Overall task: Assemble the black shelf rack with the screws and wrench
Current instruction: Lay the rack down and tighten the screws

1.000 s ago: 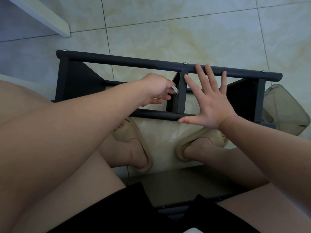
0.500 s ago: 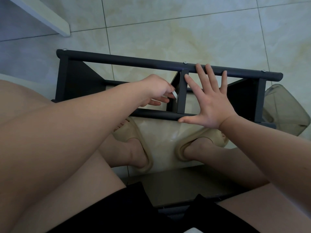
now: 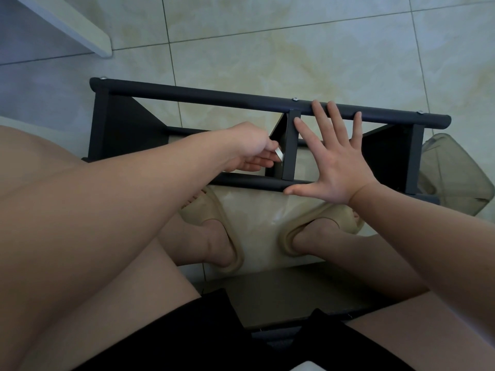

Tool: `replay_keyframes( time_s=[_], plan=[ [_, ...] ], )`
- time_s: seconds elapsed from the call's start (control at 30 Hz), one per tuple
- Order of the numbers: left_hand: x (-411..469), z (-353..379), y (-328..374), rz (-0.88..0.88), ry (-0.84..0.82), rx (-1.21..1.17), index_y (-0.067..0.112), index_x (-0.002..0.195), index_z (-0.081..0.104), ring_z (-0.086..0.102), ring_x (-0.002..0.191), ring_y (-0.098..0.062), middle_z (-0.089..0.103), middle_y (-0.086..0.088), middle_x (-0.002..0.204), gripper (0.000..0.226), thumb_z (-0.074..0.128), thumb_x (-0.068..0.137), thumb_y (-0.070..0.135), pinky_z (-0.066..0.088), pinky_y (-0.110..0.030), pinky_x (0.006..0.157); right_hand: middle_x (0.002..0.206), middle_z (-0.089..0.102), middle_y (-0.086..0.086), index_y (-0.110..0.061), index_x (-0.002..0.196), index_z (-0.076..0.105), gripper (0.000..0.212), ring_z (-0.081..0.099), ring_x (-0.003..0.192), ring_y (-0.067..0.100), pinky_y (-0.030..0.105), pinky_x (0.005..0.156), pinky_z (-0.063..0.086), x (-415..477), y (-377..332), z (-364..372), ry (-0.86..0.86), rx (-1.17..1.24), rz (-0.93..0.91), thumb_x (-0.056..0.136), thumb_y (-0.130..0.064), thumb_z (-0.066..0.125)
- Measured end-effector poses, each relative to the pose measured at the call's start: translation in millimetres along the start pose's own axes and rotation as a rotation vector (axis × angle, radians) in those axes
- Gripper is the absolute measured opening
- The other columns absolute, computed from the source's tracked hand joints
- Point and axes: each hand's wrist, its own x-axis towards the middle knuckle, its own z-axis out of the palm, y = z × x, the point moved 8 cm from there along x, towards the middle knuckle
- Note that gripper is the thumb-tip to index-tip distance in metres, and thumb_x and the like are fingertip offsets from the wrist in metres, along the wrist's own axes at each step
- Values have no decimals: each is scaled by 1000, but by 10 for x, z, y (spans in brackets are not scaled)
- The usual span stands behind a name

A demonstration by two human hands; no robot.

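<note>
The floor (image 3: pixel 267 49) is of pale glossy tiles with yellowish veins, and a white piece of furniture (image 3: pixel 80 30) stands on it at the far side. In front of the seated person the black shelf rack (image 3: pixel 187 93) lies on the floor, its long round bars running crosswise, one far and one near. Small silver screws (image 3: pixel 295 98) sit in the far bar, one at each end and one in the middle above the middle upright (image 3: pixel 290 145). The left hand (image 3: pixel 251 148) reaches between the two bars, just beside this upright. It is curled, and it pinches a small silvery wrench (image 3: pixel 279 155) whose tip touches, or nearly touches, the side of the upright; I cannot tell which. The right hand (image 3: pixel 340 167) lies flat on the other side of the upright. Its fingers (image 3: pixel 320 113) are straight and spread, the tips reach the far bar, and the thumb rests on the near bar. A translucent grey container (image 3: pixel 455 170) stands on the floor at the end of the rack farthest from the white furniture, touching it or just beside it. Between the rack and the person two feet in beige slippers (image 3: pixel 211 220) rest on the tiles, and black shorts (image 3: pixel 187 338) show nearest to the camera.
</note>
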Motion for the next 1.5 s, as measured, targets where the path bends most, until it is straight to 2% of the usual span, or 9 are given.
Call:
replay_keyframes(
  time_s=[0.3, 0.57, 0.7, 0.8, 0.93, 1.13, 1.33, 1.5],
  plan=[
    [14, 38, -48, -14, -35, -7, 19, 93, 59, 66, 77, -8, 72, 8, 75, 16, 49, 105, 23, 49, -24, 70, 170, -1, 15, -23, 163, 13, 124, -6, 156, 38, 73, 116, -8, 0, -4, 1, -6, 4, 3, 68, -100, 33],
    [32, 3, -15, 33, -63, 87, 18, 90, 58, 65, 78, -9, 73, 5, 81, 19, 47, 106, 18, 50, -26, 77, 170, -2, 15, -23, 163, 13, 124, -6, 156, 39, 72, 116, -8, 0, -8, 4, -8, 0, -1, 69, -101, 29],
    [32, -33, 16, 77, -72, 169, 17, 91, 61, 66, 78, -9, 75, 6, 76, 19, 48, 104, 14, 51, -28, 81, 170, -3, 14, -24, 163, 11, 124, -7, 156, 38, 71, 116, -10, 4, -4, 2, -8, 0, 0, 69, -102, 28],
    [14, -63, 38, 111, -92, 248, 16, 90, 63, 68, 83, -10, 76, 5, 81, 20, 50, 104, 13, 51, -30, 85, 170, -3, 14, -24, 163, 11, 124, -7, 156, 38, 71, 116, -9, 4, -4, 7, -7, -2, 0, 69, -102, 28],
    [-28, -74, 56, 140, -115, 370, 17, 90, 66, 69, 94, -10, 76, 8, 83, 21, 50, 103, 13, 50, -28, 79, 170, -3, 14, -24, 163, 10, 123, -7, 156, 38, 72, 117, -8, 2, -4, 9, -2, -8, -3, 70, -102, 28],
    [-76, -55, 61, 159, -140, 483, 18, 91, 67, 67, 100, -7, 77, 10, 85, 21, 51, 103, 11, 49, -27, 79, 170, -4, 14, -25, 164, 9, 123, -8, 156, 38, 72, 116, -9, 4, 10, 18, -2, -10, -2, 70, -101, 30],
    [-69, -19, 45, 186, -156, 563, 19, 87, 68, 64, 95, -7, 75, 7, 95, 22, 54, 101, 9, 50, -26, 79, 170, -2, 14, -24, 163, 11, 123, -6, 156, 38, 71, 116, -9, 0, 3, 10, 9, -4, -3, 69, -100, 33],
    [-64, -2, 29, 205, -162, 636, 20, 86, 69, 56, 86, -12, 66, 1, 92, 19, 58, 99, 10, 47, -28, 78, 170, -2, 14, -24, 163, 11, 123, -6, 156, 38, 70, 116, -10, -2, 5, 7, 11, 1, -2, 69, -101, 32]
  ],
)
